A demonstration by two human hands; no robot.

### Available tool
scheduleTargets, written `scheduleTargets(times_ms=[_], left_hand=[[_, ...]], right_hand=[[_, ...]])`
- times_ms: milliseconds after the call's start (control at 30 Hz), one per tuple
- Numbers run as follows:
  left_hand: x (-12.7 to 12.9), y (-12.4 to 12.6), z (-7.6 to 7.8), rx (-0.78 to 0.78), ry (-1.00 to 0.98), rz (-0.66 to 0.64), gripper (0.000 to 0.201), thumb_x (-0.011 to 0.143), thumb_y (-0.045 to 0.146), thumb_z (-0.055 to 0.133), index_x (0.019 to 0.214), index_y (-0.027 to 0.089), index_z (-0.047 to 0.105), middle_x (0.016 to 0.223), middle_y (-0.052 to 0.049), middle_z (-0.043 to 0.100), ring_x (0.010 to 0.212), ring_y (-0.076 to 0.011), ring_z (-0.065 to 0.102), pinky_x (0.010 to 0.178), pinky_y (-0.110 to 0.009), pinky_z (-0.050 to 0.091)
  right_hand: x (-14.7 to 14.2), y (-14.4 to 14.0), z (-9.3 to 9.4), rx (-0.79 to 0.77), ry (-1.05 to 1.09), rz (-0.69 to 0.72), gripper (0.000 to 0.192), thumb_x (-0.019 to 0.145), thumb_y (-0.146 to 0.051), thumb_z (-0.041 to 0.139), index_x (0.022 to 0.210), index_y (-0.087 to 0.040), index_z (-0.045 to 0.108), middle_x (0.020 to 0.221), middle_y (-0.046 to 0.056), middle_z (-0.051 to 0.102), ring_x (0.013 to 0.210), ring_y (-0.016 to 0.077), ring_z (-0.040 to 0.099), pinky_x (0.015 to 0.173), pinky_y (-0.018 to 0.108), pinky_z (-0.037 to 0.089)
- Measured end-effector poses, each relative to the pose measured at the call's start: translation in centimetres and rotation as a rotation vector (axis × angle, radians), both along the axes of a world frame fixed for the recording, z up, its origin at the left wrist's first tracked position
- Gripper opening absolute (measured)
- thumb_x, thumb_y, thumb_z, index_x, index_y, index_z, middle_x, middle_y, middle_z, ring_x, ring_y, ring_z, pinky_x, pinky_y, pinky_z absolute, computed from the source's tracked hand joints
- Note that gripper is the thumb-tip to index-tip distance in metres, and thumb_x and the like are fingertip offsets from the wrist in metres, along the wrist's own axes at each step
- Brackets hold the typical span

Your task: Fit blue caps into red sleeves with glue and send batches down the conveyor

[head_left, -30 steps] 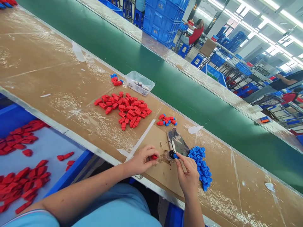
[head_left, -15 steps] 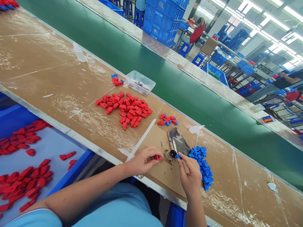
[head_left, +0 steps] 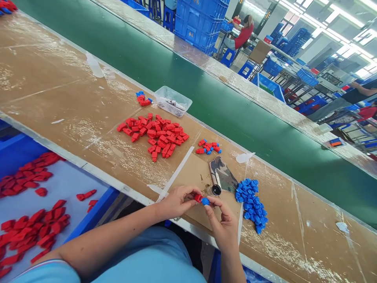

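Note:
Between the thumb and fingers of my left hand (head_left: 178,202) is a small red plastic block (head_left: 198,197). My right hand (head_left: 222,222) pinches a small blue plastic piece (head_left: 205,201) against the red block's right end; whether the two are joined I cannot tell. Just beyond my hands a small round pot with a black top (head_left: 216,190) stands beside a camouflage-patterned cloth (head_left: 225,175). A pile of blue pieces (head_left: 251,202) lies right of my right hand. Farther off is a small group of red-and-blue pieces (head_left: 208,147), and a larger heap of red blocks (head_left: 160,135) lies to its left.
A clear plastic tray (head_left: 172,101) with small items sits by the green conveyor belt (head_left: 188,84). At lower left stands a blue crate (head_left: 97,214) of red blocks. Stacked blue crates (head_left: 200,23) and other people (head_left: 244,33) are across the belt.
My right hand has moved left with the blue piece, from beside the black-topped pot to the red block. My left hand stays in nearly the same place, holding the block.

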State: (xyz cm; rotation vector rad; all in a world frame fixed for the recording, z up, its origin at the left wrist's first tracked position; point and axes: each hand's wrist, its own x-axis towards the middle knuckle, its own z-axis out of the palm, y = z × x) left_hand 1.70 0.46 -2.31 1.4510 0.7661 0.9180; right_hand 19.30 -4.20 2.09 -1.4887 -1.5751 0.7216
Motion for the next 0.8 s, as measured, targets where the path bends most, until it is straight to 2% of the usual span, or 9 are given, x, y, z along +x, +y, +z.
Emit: scheduleTargets(times_ms=[167,333,467,800], left_hand=[[0.0,-0.1,-0.2,0.037,0.021,0.008,0.016,0.085,0.018,0.057,0.099,0.015,0.062,0.093,-0.006,0.069,0.087,-0.0163,0.066,0.081,-0.029,0.054],[-0.3,0.1,0.3,0.122,0.113,0.022,0.015,0.084,0.018,0.059,0.098,0.015,0.064,0.093,-0.006,0.069,0.086,-0.0171,0.064,0.079,-0.028,0.051],[-0.6,0.1,0.8,0.181,0.165,-0.011,0.012,0.087,0.02,0.058,0.096,0.015,0.065,0.087,-0.005,0.069,0.079,-0.0159,0.061,0.073,-0.025,0.047],[-0.8,-0.1,0.8,0.217,0.181,-0.069,0.011,0.086,0.021,0.056,0.086,0.015,0.066,0.074,-0.003,0.064,0.068,-0.0136,0.055,0.066,-0.023,0.042]], right_hand=[[-0.7,0.2,0.2,0.026,-0.015,0.011,0.015,0.084,-0.031,0.064,0.094,-0.023,0.072,0.088,0.005,0.074,0.082,0.0199,0.07,0.073,0.032,0.057],[-0.5,0.1,0.0,0.026,-0.035,0.011,0.015,0.083,-0.031,0.065,0.093,-0.023,0.073,0.088,0.005,0.074,0.082,0.0202,0.07,0.072,0.032,0.057],[-0.1,0.0,-0.3,0.031,-0.048,0.019,0.014,0.082,-0.031,0.067,0.092,-0.024,0.074,0.086,0.005,0.074,0.079,0.02,0.07,0.071,0.033,0.057],[0.3,0.2,-0.5,0.04,-0.04,0.134,0.008,0.083,-0.03,0.067,0.084,-0.026,0.074,0.078,0.003,0.073,0.071,0.0177,0.068,0.064,0.03,0.057]])
